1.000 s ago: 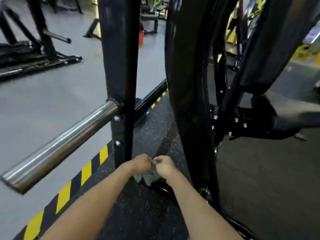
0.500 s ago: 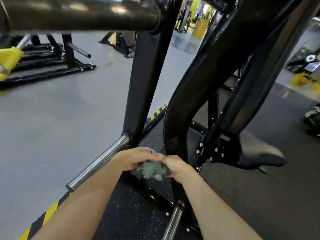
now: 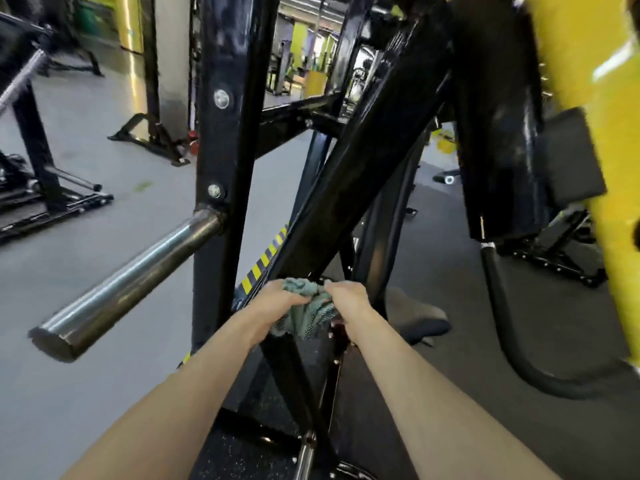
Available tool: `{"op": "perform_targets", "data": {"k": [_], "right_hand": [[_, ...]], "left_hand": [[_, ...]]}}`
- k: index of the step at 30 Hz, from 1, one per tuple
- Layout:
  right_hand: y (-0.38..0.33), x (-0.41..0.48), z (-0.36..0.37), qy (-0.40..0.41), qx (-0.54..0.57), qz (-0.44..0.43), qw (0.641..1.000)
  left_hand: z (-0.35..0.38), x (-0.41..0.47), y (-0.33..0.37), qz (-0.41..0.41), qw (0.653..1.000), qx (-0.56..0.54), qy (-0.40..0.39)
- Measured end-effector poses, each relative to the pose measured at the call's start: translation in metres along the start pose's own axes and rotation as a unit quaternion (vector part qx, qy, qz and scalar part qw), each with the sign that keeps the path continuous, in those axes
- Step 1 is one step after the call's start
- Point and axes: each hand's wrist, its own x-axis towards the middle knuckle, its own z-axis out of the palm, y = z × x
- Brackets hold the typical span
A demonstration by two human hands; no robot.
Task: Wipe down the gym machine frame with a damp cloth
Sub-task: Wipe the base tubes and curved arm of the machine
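- Far to the left, another black machine stands on the grey floor.
- Next comes a shiny metal bar. It sticks out from a black post, toward me and to the left.
- The post stands straight up. It has two round silver bolts on it, one above the other.
- Just past the post, low down, a strip of yellow and black tape runs along the edge of the dark mat.
- My left hand is at the low part of the slanted black beam. Its fingers are curled tight round the cloth.
- The cloth is green-grey and all bunched up. It sits between my two hands, pressed on the low part of the beam, and some of it hangs down.
- The beam leans up and to the right, from my hands to the top.
- My right hand is just beside the left one, on the other side of the beam. It holds the cloth too, with its fingers curled in.
- A dark seat pad sits low, just right of my right hand.
- Further right, a thick black tube hangs down and bends along the floor.
- On the far right stands a big yellow part of the machine, with a black block on it.
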Motion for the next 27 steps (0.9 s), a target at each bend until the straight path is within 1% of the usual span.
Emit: {"op": "perform_targets", "data": {"k": [2, 3, 4, 6, 7, 8, 10, 11, 12, 13, 14, 15, 16, 17, 18, 19, 21, 24, 27], "right_hand": [[-0.034, -0.008, -0.033, 0.087, -0.005, -0.044, 0.995], [-0.051, -0.011, -0.050, 0.132, -0.030, -0.072, 0.988], [-0.067, -0.016, -0.067, 0.173, -0.064, -0.102, 0.978], [-0.095, -0.029, -0.098, 0.250, -0.136, -0.174, 0.943], [-0.105, -0.036, -0.112, 0.288, -0.168, -0.218, 0.917], [-0.114, -0.042, -0.125, 0.328, -0.198, -0.274, 0.882], [-0.127, -0.047, -0.150, 0.390, -0.251, -0.405, 0.788], [-0.132, -0.046, -0.163, 0.408, -0.273, -0.447, 0.748], [-0.138, -0.043, -0.175, 0.419, -0.291, -0.470, 0.720], [-0.145, -0.039, -0.185, 0.421, -0.302, -0.482, 0.706], [-0.147, -0.038, -0.189, 0.414, -0.303, -0.484, 0.709], [-0.162, -0.033, -0.214, 0.409, -0.297, -0.494, 0.708], [-0.166, -0.033, -0.218, 0.398, -0.300, -0.503, 0.706], [-0.173, -0.029, -0.224, 0.396, -0.302, -0.515, 0.698], [-0.178, -0.026, -0.233, 0.398, -0.307, -0.519, 0.691], [-0.180, -0.022, -0.238, 0.405, -0.312, -0.527, 0.679], [-0.183, -0.014, -0.239, 0.403, -0.303, -0.548, 0.667], [-0.195, -0.011, -0.233, 0.381, -0.274, -0.576, 0.670], [-0.211, -0.018, -0.232, 0.365, -0.270, -0.593, 0.665]], "left_hand": [[0.022, -0.009, 0.048, 0.020, 0.999, -0.006, 0.039], [0.033, -0.013, 0.071, 0.024, 0.998, -0.027, 0.047], [0.045, -0.015, 0.092, 0.025, 0.996, -0.065, 0.048], [0.073, -0.013, 0.131, 0.021, 0.991, -0.133, 0.026], [0.088, -0.010, 0.150, 0.010, 0.987, -0.161, 0.024], [0.105, -0.003, 0.168, -0.004, 0.980, -0.194, 0.036], [0.137, 0.003, 0.210, -0.028, 0.960, -0.270, 0.063], [0.148, 0.004, 0.230, -0.037, 0.946, -0.311, 0.083], [0.161, 0.008, 0.249, -0.033, 0.933, -0.346, 0.096], [0.167, 0.015, 0.262, -0.030, 0.920, -0.375, 0.109], [0.169, 0.026, 0.264, -0.028, 0.913, -0.392, 0.111], [0.183, 0.046, 0.279, -0.008, 0.907, -0.404, 0.121], [0.180, 0.059, 0.277, 0.008, 0.906, -0.408, 0.109], [0.177, 0.061, 0.279, 0.016, 0.914, -0.389, 0.111], [0.179, 0.049, 0.284, -0.001, 0.911, -0.399, 0.107], [0.180, 0.024, 0.287, -0.014, 0.910, -0.407, 0.079], [0.182, 0.004, 0.280, -0.005, 0.900, -0.435, 0.038], [0.185, -0.003, 0.275, 0.012, 0.876, -0.481, 0.031], [0.192, 0.002, 0.282, 0.012, 0.867, -0.496, 0.032]]}}
